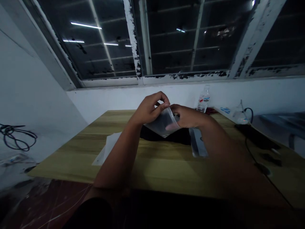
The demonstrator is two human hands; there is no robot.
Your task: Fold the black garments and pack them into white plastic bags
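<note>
The left hand (150, 109) pinches the upper edge of a clear plastic bag (164, 123), thumb in front and fingers curled closed behind it. The right hand (188, 116) is also closed on the bag from the other side, with its fingers over the near edge and its thumb (170, 127) showing as a pale blur through the plastic. The bag hangs tilted in the air between the hands, just above the table. Something dark shows through it, but glare and the fingers make it impossible to tell whether that lies inside or behind.

Directly below is a black cloth (164, 135), partly hidden by the bag and hands. To its right, a flat transparent sleeve (197, 143) with dark contents lies on the wood-grain table (154, 167), its near part in shadow beside the right forearm. A white paper sheet (108, 149) lies to the left, partly covered by the left forearm.

Further back stands a plastic water bottle (203, 99), with its base hidden behind the right hand. At the far right are a clear plastic object (240, 115) and a black cable (249, 114), both hard to make out in the dim light. Beyond the white wall (143, 101) is a window with peeling paint (133, 38).
</note>
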